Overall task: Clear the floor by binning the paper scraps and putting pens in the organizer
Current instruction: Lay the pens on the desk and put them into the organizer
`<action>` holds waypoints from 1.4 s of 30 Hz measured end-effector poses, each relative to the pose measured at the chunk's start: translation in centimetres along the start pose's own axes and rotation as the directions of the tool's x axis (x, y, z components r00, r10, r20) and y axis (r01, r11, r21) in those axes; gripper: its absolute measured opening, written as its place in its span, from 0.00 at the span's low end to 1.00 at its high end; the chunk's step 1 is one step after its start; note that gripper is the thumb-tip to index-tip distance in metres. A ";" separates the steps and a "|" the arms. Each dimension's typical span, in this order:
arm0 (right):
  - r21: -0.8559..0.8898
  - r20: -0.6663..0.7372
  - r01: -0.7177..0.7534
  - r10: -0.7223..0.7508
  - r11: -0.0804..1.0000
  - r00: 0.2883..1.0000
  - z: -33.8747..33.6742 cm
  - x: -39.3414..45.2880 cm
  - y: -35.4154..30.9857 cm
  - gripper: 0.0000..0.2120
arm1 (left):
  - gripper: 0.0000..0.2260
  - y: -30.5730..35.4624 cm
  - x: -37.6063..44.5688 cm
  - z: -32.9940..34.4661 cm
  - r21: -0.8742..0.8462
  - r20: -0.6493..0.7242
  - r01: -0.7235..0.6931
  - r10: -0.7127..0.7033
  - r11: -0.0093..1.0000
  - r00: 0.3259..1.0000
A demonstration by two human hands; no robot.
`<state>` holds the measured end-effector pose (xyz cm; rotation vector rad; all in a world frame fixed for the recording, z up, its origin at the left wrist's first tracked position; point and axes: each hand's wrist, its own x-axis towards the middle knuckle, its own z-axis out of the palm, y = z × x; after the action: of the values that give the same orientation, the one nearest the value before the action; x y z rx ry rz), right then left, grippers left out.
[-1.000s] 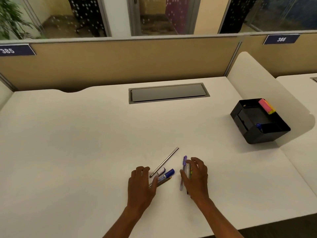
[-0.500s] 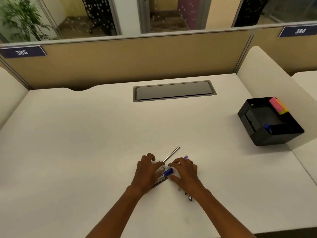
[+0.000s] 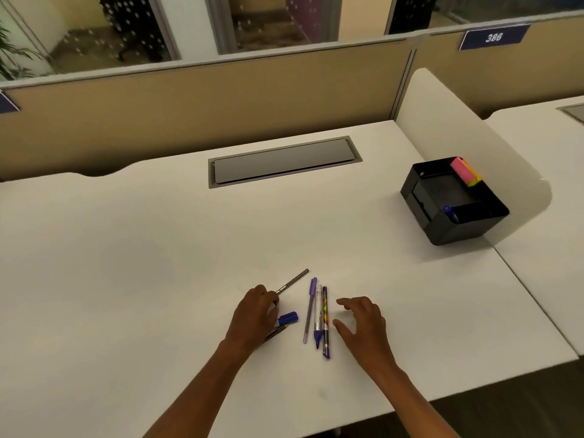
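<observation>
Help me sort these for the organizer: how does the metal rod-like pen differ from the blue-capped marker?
The metal pen is thin, grey and angled up to the right, mostly exposed. The blue-capped marker is thicker, with only its cap end showing past the left hand. Both lie on the desk, partly under that hand.

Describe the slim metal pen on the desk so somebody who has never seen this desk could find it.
Start at the white desk and find the loose pens near its front edge, between the two hands. The metal pen is the leftmost, lying at a slant by the left hand. Unlike the purple pen and its neighbours, it is plain silver.
</observation>
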<state>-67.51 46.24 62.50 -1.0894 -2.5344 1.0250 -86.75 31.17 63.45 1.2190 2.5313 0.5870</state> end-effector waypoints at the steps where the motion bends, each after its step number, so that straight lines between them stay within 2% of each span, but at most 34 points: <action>1: 0.010 0.001 -0.013 0.013 1.000 1.000 0.0 -0.2 0.2 0.18 | 0.06 0.0 0.0 0.1 -0.034 -0.013 0.009 -0.009 0.999 1.000; 4: 0.041 -0.001 -0.025 0.025 0.999 1.000 0.0 -0.5 0.5 0.18 | 0.04 0.6 -0.2 -0.2 -0.194 -0.084 0.073 -0.091 0.978 0.992; 7: 0.075 0.002 -0.031 0.031 0.997 1.000 0.2 -0.7 0.3 0.17 | 0.03 1.1 -0.9 -1.0 -0.487 -0.157 0.195 -0.305 0.851 0.939; 9: 0.095 0.006 -0.035 0.034 0.995 0.999 0.6 -0.8 0.0 0.15 | 0.04 0.8 -1.7 -1.5 -0.650 -0.114 0.275 -0.449 0.708 0.886; 11: 0.099 0.010 -0.029 0.028 0.995 1.000 1.0 -0.6 -0.6 0.12 | 0.04 0.1 -2.7 -1.8 -0.756 -0.032 0.324 -0.527 0.569 0.849; 15: 0.081 0.039 -0.017 0.013 0.997 0.999 1.8 0.4 -2.4 0.12 | 0.07 -0.7 -4.8 -2.6 -0.867 0.078 0.345 -0.587 0.358 0.806; 19: -0.066 0.115 -0.028 0.036 0.997 0.993 2.4 1.6 -4.5 0.17 | 0.07 -1.3 -6.5 -2.9 -0.916 0.149 0.346 -0.626 0.205 0.766; 24: -0.094 0.122 -0.094 0.105 0.991 0.987 3.0 2.3 -6.3 0.25 | 0.06 -1.2 -7.9 -3.3 -0.927 0.181 0.347 -0.641 0.141 0.746; 27: -0.043 0.143 -0.178 0.182 0.983 0.973 3.1 2.9 -6.9 0.28 | 0.05 -1.3 -8.2 -3.3 -0.936 0.191 0.336 -0.653 0.104 0.733; 29: 0.017 0.153 -0.240 0.235 0.971 0.960 2.7 3.2 -7.1 0.27 | 0.06 -1.5 -8.3 -3.2 -0.936 0.200 0.338 -0.643 0.098 0.739; 31: 0.113 0.150 -0.299 0.281 0.948 0.948 2.1 3.4 -7.4 0.21 | 0.09 -1.7 -8.1 -3.3 -0.937 0.214 0.339 -0.620 0.089 0.755; 34: 0.375 0.226 -0.401 0.337 0.835 0.914 1.0 3.2 -7.9 0.10 | 0.10 -1.4 -7.6 -3.5 -0.939 0.240 0.337 -0.577 0.065 0.780; 37: 0.645 0.356 -0.465 0.300 0.606 0.885 0.4 2.3 -9.0 0.09 | 0.11 -0.7 -6.9 -3.6 -0.937 0.275 0.347 -0.529 0.041 0.803; 39: 0.705 0.392 -0.477 0.271 0.525 0.879 0.1 1.5 -9.5 0.09 | 0.11 0.0 -6.4 -3.7 -0.935 0.294 0.353 -0.496 0.027 0.817; 42: 0.740 0.386 -0.474 0.276 0.477 0.880 -0.1 0.5 -9.6 0.09 | 0.10 1.0 -5.8 -3.7 -0.937 0.308 0.350 -0.465 0.006 0.830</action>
<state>-73.25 41.98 68.88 -1.2496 -1.4909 2.2425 -84.05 26.23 67.53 -0.1270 1.5663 1.7455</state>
